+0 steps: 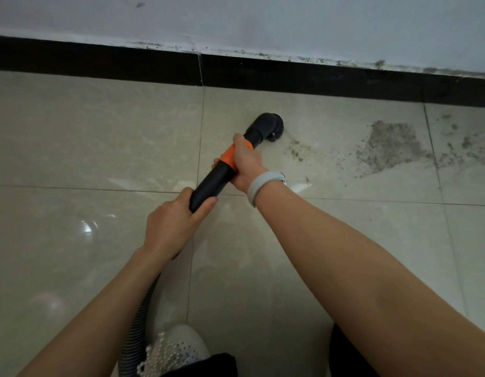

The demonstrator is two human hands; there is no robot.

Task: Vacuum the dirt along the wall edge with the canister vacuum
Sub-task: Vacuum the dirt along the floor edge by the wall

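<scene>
Black, stiff and seemingly light, the vacuum wand (208, 183) is being gripped by the right hand (245, 161) at its orange collar (228, 158) and the left hand (173, 227) at its rear, steering the brush nozzle (267, 126) toward the dirt (388, 148).

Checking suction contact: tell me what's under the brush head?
The brush head sits on pale floor tile, bristles at the dirt trail's edge. Anything beneath it is hidden.

A: What kind of place is shown?

B: An indoor room, probably in a home: glossy beige floor tiles (100, 137) with thin grout lines, a black skirting strip (100, 61) and a scuffed white painted wall (263, 20).

A: Other evidence?

B: Grey dirt (390, 148) lies on the tiles right of the person's fingers (237, 138); a white shoe (178, 346) stands below them.
</scene>
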